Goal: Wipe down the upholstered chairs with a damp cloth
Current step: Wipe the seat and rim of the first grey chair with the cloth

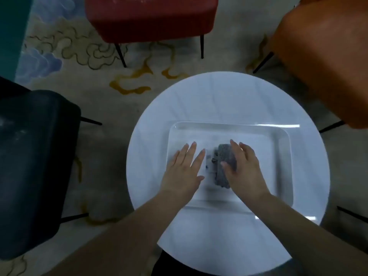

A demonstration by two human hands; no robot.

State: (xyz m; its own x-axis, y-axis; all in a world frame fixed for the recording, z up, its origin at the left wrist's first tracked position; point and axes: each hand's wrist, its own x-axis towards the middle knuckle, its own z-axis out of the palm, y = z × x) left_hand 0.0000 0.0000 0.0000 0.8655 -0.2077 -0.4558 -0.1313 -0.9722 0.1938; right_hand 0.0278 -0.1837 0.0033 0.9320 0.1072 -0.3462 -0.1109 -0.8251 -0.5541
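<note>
Directly under my right hand (pixel 242 170) lies the grey cloth (pixel 225 166), folded into a thick pad, resting inside the clear tray (pixel 282 156) slightly left of the tray's middle. My right hand is laid over the cloth's right half with the fingers straight and slightly spread, pointing toward the tray's far edge; the thumb rests on top of the cloth. I cannot tell how firmly the palm bears down on it. No finger curls round it.

Just beside the cloth's left edge, a few small dark marks show on the tray floor; they are too blurred to identify. Whether the tray holds water I cannot tell; its floor looks glossy and its far rim carries a bright reflection.

My left hand (pixel 184 168) is flat over the tray's left part, fingers straight and a little fanned, thumb pointing toward the cloth. It is near the cloth but apart from it and holds nothing.

The tray is rectangular with rounded corners and sits on the round white table (pixel 219 100), nearer the table's near edge than its far edge.

Three upholstered chairs stand round the table on a patterned carpet (pixel 79 56): a red chair (pixel 151 16) beyond the far edge, an orange chair (pixel 322 60) off the far right edge, and a dark chair (pixel 33 156) off the left edge. All three have thin black legs.
</note>
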